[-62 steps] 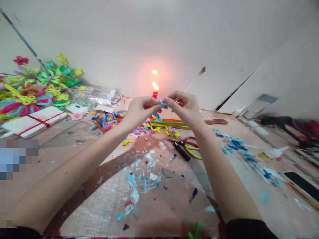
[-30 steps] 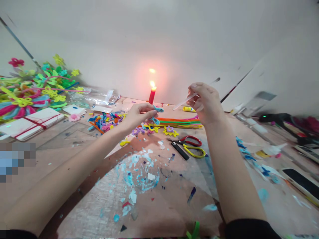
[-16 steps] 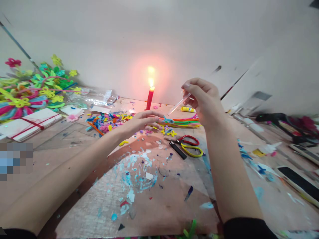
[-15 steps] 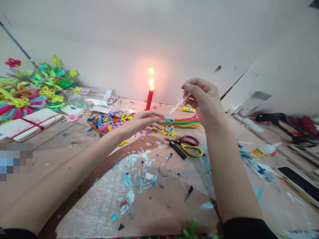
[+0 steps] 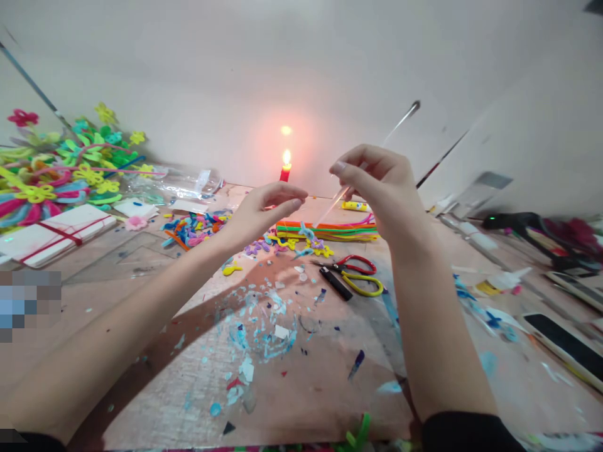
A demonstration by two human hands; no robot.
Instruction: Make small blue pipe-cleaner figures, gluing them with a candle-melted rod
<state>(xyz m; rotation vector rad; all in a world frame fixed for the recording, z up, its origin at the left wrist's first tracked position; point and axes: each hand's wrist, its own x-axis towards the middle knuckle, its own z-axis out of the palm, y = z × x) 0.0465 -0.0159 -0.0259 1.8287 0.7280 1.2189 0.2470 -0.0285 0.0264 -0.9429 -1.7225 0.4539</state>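
My right hand [image 5: 379, 182] is closed, thumb and fingers pinching a thin clear stick [image 5: 335, 206] that slants down to the left. Its dark far end shows above and behind the hand. By the lower tip is a small light blue fuzzy piece [image 5: 307, 230]; whether it is stuck to the tip I cannot tell. My left hand [image 5: 271, 207] is open, thumb and fingers apart and pointing right, with nothing visible between them. Behind the left hand a red candle [image 5: 285, 171] burns, its lower part hidden by the hand.
Pipe cleaners [image 5: 330, 231] lie in a bundle behind small fuzzy flowers. Yellow-and-red-handled scissors [image 5: 362, 284] and a black lighter-like bar [image 5: 335, 284] are in front. Cut fuzzy pieces [image 5: 193, 229], a fuzzy flower pile [image 5: 70, 169], a white box [image 5: 61, 233] and a phone [image 5: 565, 345] stand around.
My left hand has drawn left, away from the light blue piece, and now covers more of the candle. The stick has tilted steeper, its tip and the blue piece slightly lower and further left.
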